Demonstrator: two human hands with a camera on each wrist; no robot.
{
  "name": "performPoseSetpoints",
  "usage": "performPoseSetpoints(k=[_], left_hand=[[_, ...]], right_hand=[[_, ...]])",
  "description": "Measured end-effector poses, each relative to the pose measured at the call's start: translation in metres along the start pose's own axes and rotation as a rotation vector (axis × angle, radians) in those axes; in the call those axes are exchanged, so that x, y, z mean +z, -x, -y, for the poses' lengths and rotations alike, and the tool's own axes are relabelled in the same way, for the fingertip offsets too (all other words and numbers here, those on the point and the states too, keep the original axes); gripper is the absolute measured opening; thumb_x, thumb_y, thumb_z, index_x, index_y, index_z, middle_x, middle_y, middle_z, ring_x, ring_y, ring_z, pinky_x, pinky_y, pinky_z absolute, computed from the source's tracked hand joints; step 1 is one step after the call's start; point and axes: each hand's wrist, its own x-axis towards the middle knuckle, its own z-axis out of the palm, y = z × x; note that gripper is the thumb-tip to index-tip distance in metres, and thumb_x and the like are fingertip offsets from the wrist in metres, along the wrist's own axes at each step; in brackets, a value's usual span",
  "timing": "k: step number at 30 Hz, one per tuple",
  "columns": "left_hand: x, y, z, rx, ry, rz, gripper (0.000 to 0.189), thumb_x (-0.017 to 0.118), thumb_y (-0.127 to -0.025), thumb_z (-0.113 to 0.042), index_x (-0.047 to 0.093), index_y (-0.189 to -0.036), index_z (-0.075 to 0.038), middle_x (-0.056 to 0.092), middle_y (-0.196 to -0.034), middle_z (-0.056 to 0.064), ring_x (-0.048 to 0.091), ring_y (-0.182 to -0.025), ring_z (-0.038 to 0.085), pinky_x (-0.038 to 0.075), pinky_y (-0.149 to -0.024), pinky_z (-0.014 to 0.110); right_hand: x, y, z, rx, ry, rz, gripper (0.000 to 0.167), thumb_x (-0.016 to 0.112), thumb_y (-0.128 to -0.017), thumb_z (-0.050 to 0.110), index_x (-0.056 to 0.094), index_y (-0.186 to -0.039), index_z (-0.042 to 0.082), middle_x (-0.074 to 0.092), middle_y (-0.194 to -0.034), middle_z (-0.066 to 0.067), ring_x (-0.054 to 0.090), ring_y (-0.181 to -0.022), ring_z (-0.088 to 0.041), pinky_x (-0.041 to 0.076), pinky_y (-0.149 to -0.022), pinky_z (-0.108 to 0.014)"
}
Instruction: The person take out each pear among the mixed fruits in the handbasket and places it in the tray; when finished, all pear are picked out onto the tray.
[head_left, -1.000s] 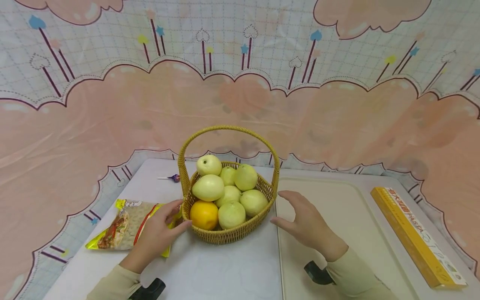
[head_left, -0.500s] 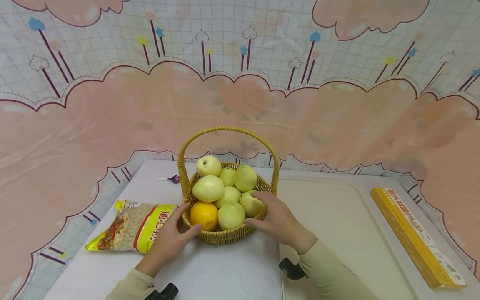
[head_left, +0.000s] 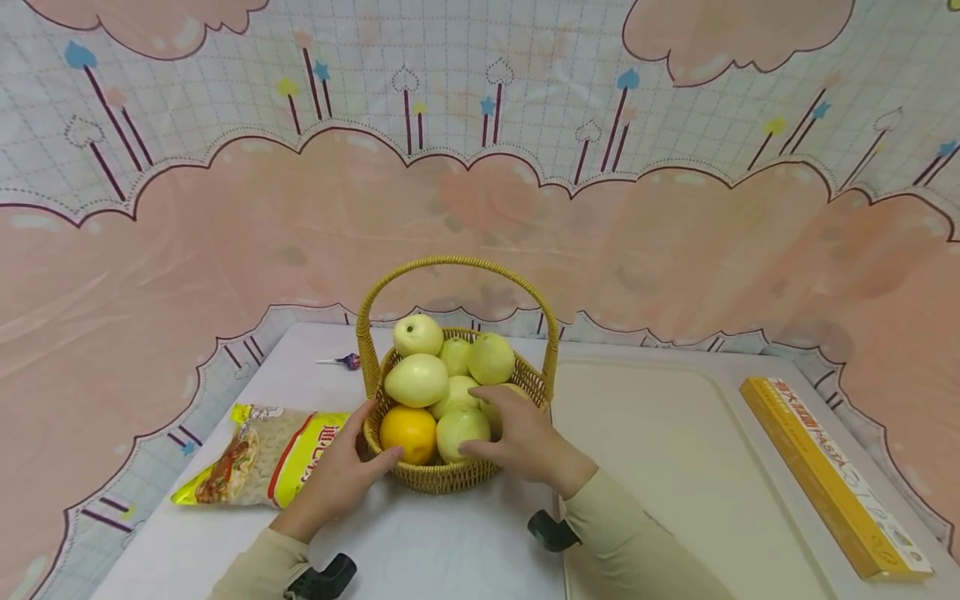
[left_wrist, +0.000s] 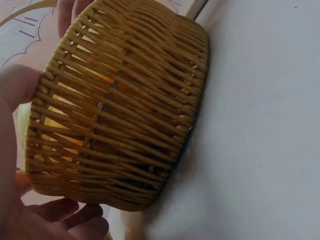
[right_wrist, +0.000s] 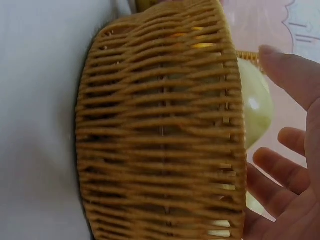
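A woven wicker basket (head_left: 442, 480) with a tall arched handle stands on the white table, filled with several pale green, pear-like fruits (head_left: 416, 381) and one orange (head_left: 407, 430). My left hand (head_left: 336, 482) holds the basket's left side, its thumb (left_wrist: 22, 82) at the rim and its fingers round the outside. Over the front right of the basket is my right hand (head_left: 528, 437), thumb and fingers spread around a pale green fruit (head_left: 462, 429). In the right wrist view a gap shows between the thumb and a fruit (right_wrist: 257, 102); the hand partly hides another fruit.
Left of the basket lies a yellow-and-clear food packet (head_left: 255, 457), partly behind my left hand. A lollipop (head_left: 349, 361) lies behind it. To the right are a beige tray (head_left: 652, 408) and a long yellow pasta box (head_left: 832, 483). A patterned cloth hangs behind.
My right hand has moved left from beside the basket to over the fruit at its front right. My left hand has shifted slightly right and down along the rim. The basket has stayed put.
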Motion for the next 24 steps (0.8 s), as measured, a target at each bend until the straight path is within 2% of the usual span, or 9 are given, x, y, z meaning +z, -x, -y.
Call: performPoseSetpoints(k=[7,15,24], left_hand=[[-0.004,-0.002,0.0,-0.036,0.001,0.037,0.098,0.07,-0.091,-0.05,0.014,-0.16,-0.007,0.018,-0.162,0.025,0.02,-0.147,0.044,0.016,-0.116,0.061],[-0.004,-0.001,0.003,-0.042,0.049,0.061,0.101,0.071,-0.09,-0.05,0.012,-0.16,-0.009,0.014,-0.163,0.024,0.018,-0.147,0.043,0.016,-0.117,0.057],[-0.004,-0.003,0.0,-0.05,0.044,0.057,0.101,0.07,-0.09,-0.051,0.011,-0.161,-0.011,0.014,-0.164,0.022,0.017,-0.148,0.042,0.016,-0.117,0.058]], right_hand=[[0.009,-0.006,0.002,0.06,0.027,0.051,0.071,0.08,-0.085,0.037,0.053,-0.14,0.001,0.058,-0.136,-0.013,0.055,-0.123,-0.029,0.044,-0.105,-0.046],[0.016,-0.008,-0.001,0.109,0.061,0.058,0.072,0.081,-0.082,0.043,0.056,-0.138,0.005,0.062,-0.132,-0.01,0.057,-0.119,-0.026,0.045,-0.103,-0.045],[0.014,-0.01,-0.001,0.106,0.062,0.07,0.072,0.08,-0.083,0.045,0.057,-0.138,0.004,0.061,-0.134,-0.01,0.057,-0.121,-0.027,0.045,-0.103,-0.046]])
